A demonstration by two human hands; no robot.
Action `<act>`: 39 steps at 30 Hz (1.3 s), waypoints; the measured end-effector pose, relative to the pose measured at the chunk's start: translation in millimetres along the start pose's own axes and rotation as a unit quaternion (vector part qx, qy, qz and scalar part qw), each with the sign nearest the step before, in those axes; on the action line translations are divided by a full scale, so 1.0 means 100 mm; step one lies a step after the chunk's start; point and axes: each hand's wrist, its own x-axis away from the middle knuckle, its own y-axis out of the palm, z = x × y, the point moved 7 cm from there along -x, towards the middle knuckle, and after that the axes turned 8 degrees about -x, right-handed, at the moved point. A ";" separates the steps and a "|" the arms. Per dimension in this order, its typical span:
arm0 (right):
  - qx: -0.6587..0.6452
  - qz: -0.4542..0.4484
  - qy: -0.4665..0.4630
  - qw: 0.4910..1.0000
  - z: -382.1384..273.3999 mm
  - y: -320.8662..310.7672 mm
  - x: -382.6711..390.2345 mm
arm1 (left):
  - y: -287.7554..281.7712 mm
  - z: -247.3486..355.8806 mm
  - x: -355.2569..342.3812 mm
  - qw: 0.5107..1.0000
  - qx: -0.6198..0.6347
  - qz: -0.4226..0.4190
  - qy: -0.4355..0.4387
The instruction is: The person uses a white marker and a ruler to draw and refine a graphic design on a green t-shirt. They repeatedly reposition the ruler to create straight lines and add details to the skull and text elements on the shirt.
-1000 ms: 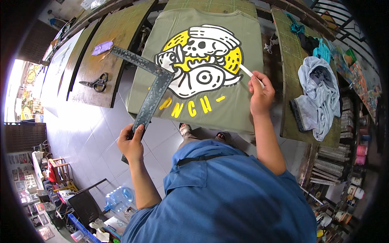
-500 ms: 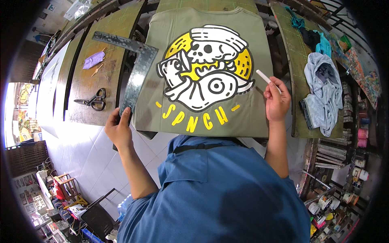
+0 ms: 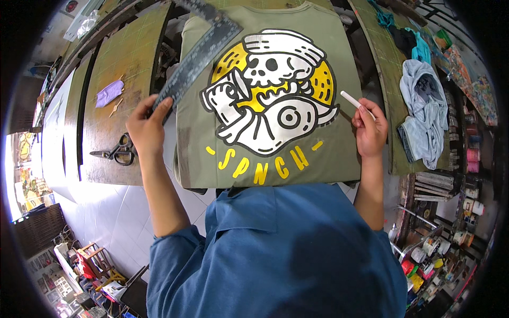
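An olive-green T-shirt (image 3: 193,138) lies flat on a board before me, printed with a white skull figure, a yellow disc and yellow lettering. My left hand (image 3: 148,124) grips the lower end of a dark L-shaped square ruler (image 3: 199,59), which slants over the shirt's upper left edge. Whether the ruler touches the cloth I cannot tell. At the shirt's right side, my right hand (image 3: 370,127) pinches a thin white stick (image 3: 350,98) that looks like chalk; its tip points up and left.
Black-handled scissors (image 3: 116,151) and a small lilac cloth (image 3: 110,94) lie on the left board (image 3: 101,127). A pale grey garment (image 3: 424,116) is spread over the right board (image 3: 389,85). Jars and tubs (image 3: 424,252) crowd the lower right.
My left hand has moved up and slightly left, and the square ruler has swung further over the shirt's top left. My right hand, still holding the stick, has shifted slightly right.
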 end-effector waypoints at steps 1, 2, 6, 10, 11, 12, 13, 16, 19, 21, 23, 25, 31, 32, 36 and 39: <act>0.005 0.004 0.001 1.000 0.00 -0.01 0.00 | 0.06 0.07 -0.10 1.000 -0.007 -0.010 0.016; 0.008 0.008 0.002 1.000 0.00 -0.01 0.00 | 0.11 0.16 -0.19 0.999 -0.016 -0.018 0.034; 0.015 0.019 0.003 1.000 0.00 0.00 0.02 | 0.55 0.49 -0.36 0.995 0.033 -0.073 0.068; 0.035 0.004 0.007 0.999 0.00 0.02 0.01 | 1.01 0.57 -0.55 0.989 0.010 -0.121 0.089; 0.047 0.005 0.008 0.999 0.00 0.02 0.02 | 1.14 0.55 -0.61 0.986 -0.001 -0.137 0.095; 0.053 0.003 0.006 0.999 -0.01 0.03 0.02 | 1.23 0.54 -0.65 0.983 0.035 -0.143 0.112; 0.060 0.001 0.004 0.998 -0.02 0.05 0.02 | 1.30 0.50 -0.68 0.982 0.032 -0.144 0.118; 0.069 -0.003 0.004 0.998 -0.01 0.05 0.02 | 1.48 0.37 -0.73 0.981 0.039 -0.155 0.110; 0.069 0.006 -0.001 0.998 0.00 0.04 0.01 | 1.57 0.31 -0.67 0.977 0.065 -0.186 0.075; 0.066 0.012 -0.006 0.998 -0.01 0.06 0.01 | 1.57 0.34 -0.68 0.979 0.027 -0.180 0.095; 0.066 0.012 -0.009 0.998 -0.03 0.07 0.02 | 1.54 0.38 -0.62 0.980 -0.022 -0.168 0.102; 0.065 0.011 -0.010 0.998 0.00 0.04 0.02 | 1.58 0.28 -0.65 0.976 -0.008 -0.188 0.105; 0.078 0.014 -0.014 0.997 0.00 0.03 0.01 | 1.58 0.20 -0.71 0.975 -0.062 -0.171 0.129; 0.082 0.019 -0.015 0.996 -0.01 0.02 0.01 | 1.56 0.21 -0.70 0.975 -0.071 -0.158 0.141; 0.065 0.008 -0.017 0.998 -0.01 0.03 0.01 | 1.58 0.07 -0.77 0.976 -0.096 -0.147 0.131; 0.066 0.003 -0.021 0.998 -0.02 0.03 0.02 | 1.57 -0.02 -0.79 0.981 -0.083 -0.161 0.077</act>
